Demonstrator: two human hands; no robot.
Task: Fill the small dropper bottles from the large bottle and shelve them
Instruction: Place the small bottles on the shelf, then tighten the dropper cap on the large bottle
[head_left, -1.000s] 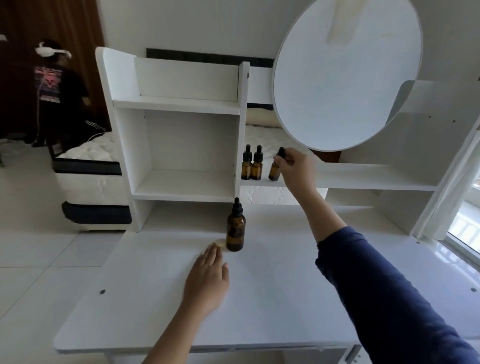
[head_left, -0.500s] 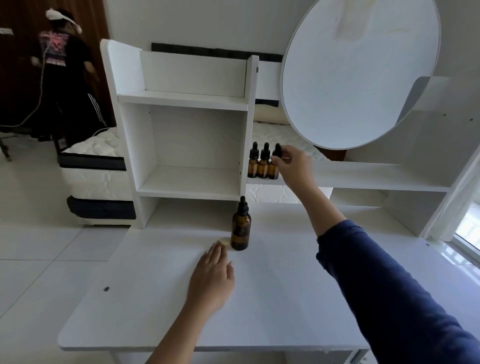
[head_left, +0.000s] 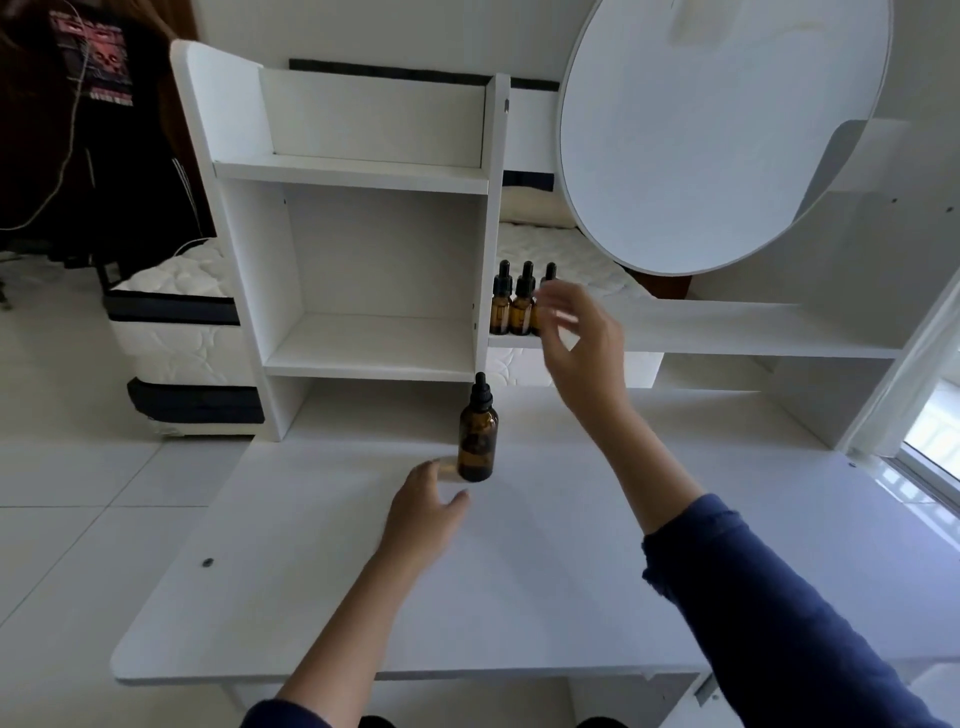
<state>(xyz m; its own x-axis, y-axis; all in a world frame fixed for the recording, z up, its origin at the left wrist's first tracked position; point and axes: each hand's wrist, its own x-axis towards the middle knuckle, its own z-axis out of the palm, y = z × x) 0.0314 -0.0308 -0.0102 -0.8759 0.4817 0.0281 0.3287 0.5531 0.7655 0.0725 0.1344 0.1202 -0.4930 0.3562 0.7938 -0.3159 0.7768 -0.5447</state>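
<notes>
Head view: the right hand (head_left: 582, 338) hangs in the air with its fingers (head_left: 558, 301) loosely spread and nothing in them. The three small dropper bottles (head_left: 521, 306) stand in a tight row on the shelf (head_left: 727, 332), just behind those fingers. The nearest bottle is so close that a careless flick could probably tip it into its neighbours and send the row down, or off the shelf's front edge.

The left hand (head_left: 423, 506) lies on the table (head_left: 519, 597), fingers relaxed and gripping nothing. The large bottle (head_left: 478, 436) stands upright, cap on, just beyond its fingertips. A nudge at the base there could slide or topple that tall, narrow bottle.

The right fingers are blurred and cover most of the third small bottle, so only its black cap shows. I cannot tell whether a fingertip touches it. How full any bottle is cannot be read through the amber glass. A pale patch at the left fingertips, beside the large bottle's base, is too faint to identify. A person (head_left: 98, 104) far off beyond the left fingers is cut off by the frame.
</notes>
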